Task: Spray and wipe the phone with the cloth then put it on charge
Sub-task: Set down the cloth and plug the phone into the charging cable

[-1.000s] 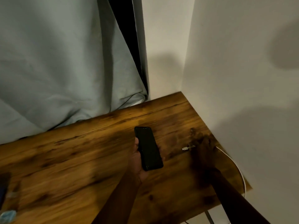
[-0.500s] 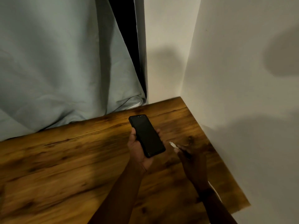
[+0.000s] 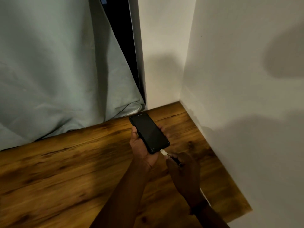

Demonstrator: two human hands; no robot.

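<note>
Presently, head view, single entry.

- Phone [image 3: 148, 133]: dark screen upward, held above the tabletop [image 3: 65, 162] near the wall [image 3: 230, 79] corner.
- Left hand [image 3: 141, 148]: cradles the phone, grip curled round its edges.
- Right hand [image 3: 182, 168]: grip pinched on the white charging plug [image 3: 163, 152]. The plug's tip meets the phone's lower end; whether it is fully seated cannot be told.
- Cable [image 3: 205, 197]: a short white length shows beside the right wrist.
- Curtain [image 3: 49, 71]: drapes onto the tabletop's rear edge.
- Not in view: cloth, spray.

Status, as judged: spraying and wiping cannot be verified from this view. The charging step is in hand. Left to do: seat the plug and set the phone down.
</note>
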